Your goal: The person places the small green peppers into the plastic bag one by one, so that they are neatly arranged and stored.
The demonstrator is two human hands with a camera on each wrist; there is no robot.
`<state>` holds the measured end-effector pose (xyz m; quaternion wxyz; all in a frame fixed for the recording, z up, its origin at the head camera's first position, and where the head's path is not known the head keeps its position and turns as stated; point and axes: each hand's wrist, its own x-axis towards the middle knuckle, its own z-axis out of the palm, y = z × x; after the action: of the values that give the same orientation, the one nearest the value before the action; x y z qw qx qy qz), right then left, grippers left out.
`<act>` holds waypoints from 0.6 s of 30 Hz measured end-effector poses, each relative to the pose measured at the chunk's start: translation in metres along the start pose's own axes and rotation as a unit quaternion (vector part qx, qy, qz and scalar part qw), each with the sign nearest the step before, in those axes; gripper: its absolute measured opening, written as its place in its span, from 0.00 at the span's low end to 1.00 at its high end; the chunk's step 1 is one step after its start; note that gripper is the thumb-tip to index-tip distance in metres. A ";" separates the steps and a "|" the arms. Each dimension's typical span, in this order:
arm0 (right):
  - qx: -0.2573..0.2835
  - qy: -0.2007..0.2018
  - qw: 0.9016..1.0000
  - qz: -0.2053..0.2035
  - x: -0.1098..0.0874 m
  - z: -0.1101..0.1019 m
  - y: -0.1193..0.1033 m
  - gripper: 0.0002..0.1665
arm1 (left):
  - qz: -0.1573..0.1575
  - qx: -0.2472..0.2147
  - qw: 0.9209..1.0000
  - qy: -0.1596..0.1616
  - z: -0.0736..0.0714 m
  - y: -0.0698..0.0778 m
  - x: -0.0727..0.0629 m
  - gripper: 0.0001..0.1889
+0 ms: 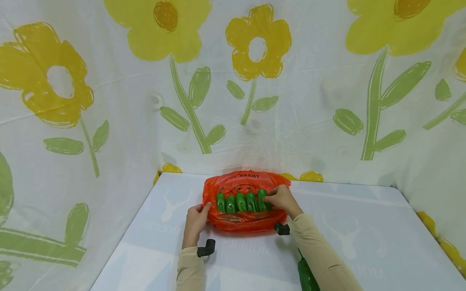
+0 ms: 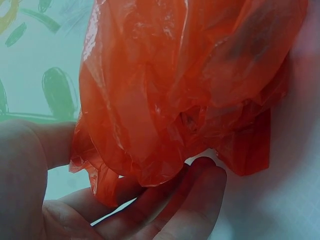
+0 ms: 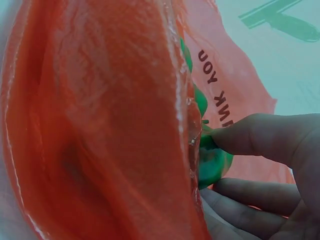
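A red plastic bag (image 1: 236, 225) with "THANK YOU" lettering lies on the table, its mouth spread open. Several green peppers (image 1: 240, 201) stand side by side in the opening, their thin stems pointing to the back. My left hand (image 1: 195, 221) pinches the bag's left edge between thumb and fingers; crumpled film (image 2: 145, 135) fills much of the left wrist view. At the right end of the row, my right hand (image 1: 284, 199) grips a green pepper (image 3: 212, 167) with thumb and fingers. The bag's side hides that pepper's lower part in the right wrist view.
Another green pepper (image 1: 306, 275) lies on the table beside the right forearm, partly covered by the sleeve. The white table (image 1: 367, 242) bears faint printed deer heads. Behind and at the sides hangs a flower-patterned curtain (image 1: 306, 133).
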<state>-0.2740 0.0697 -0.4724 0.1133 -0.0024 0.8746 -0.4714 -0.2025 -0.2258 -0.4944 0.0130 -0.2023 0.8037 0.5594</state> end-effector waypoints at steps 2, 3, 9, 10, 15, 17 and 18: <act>0.000 -0.002 1.000 0.001 0.000 0.001 0.000 0.20 | 0.002 -0.001 1.000 0.001 0.000 0.000 0.000 0.30; 0.000 -0.002 1.000 0.002 0.000 0.001 0.000 0.21 | 0.003 -0.002 1.000 0.000 0.000 0.000 0.000 0.29; -0.005 0.000 1.000 0.009 0.001 0.004 0.002 0.20 | 0.011 -0.004 1.000 0.001 -0.001 -0.001 0.000 0.29; -0.004 0.001 1.000 0.009 0.002 0.004 0.002 0.20 | 0.011 -0.003 1.000 0.001 -0.001 -0.001 0.000 0.28; 0.001 0.001 1.000 0.005 0.002 0.005 0.002 0.19 | 0.014 0.000 1.000 0.002 0.000 -0.001 0.000 0.28; 0.000 0.000 1.000 0.004 0.002 0.005 0.003 0.19 | 0.015 0.001 1.000 0.002 0.000 -0.001 0.000 0.28; 0.000 0.000 1.000 0.004 0.002 0.005 0.002 0.19 | 0.016 0.001 1.000 0.002 0.000 -0.001 0.000 0.28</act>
<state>-0.2751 0.0670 -0.4773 0.1152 0.0014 0.8746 -0.4710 -0.2018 -0.2264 -0.4956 0.0028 -0.1902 0.8074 0.5585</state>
